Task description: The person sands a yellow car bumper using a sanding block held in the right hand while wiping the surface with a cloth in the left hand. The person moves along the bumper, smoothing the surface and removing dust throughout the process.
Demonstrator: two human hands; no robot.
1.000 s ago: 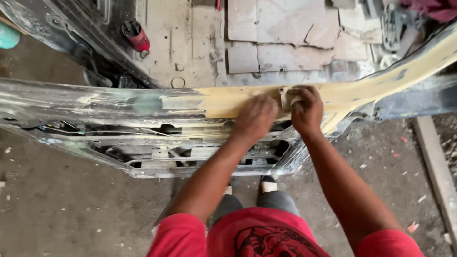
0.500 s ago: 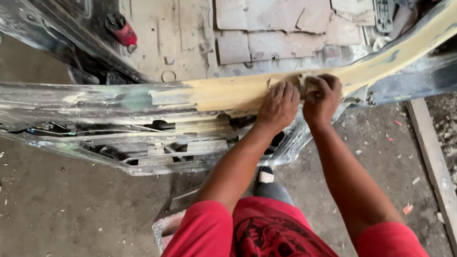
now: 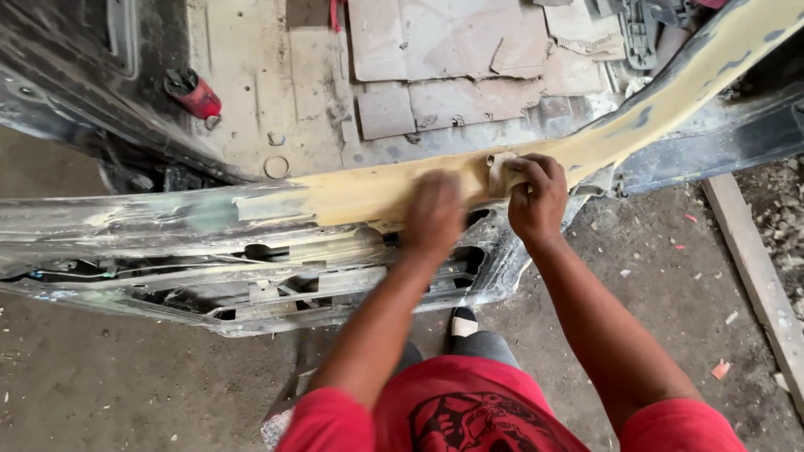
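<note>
A stripped car door (image 3: 167, 243) lies across the view, and its top edge carries a long strip of yellow body filler (image 3: 360, 197). My right hand (image 3: 536, 197) is closed on a small folded piece of sandpaper (image 3: 501, 172), pressed on the filler near the door's window-frame corner. My left hand (image 3: 431, 213) is blurred and rests flat on the filler strip just left of the right hand. Nothing shows in the left hand. I wear a red shirt, and a shoe shows under the door.
Beyond the door is the bare car floor (image 3: 268, 84) with cardboard sheets (image 3: 452, 50) and a red can (image 3: 194, 94). A wooden plank (image 3: 754, 268) lies on the dusty concrete at right. Debris is scattered on the ground.
My left hand has slid left along the filler strip, away from the right hand. The right hand stays on the sandpaper near the corner. The view has shifted slightly.
</note>
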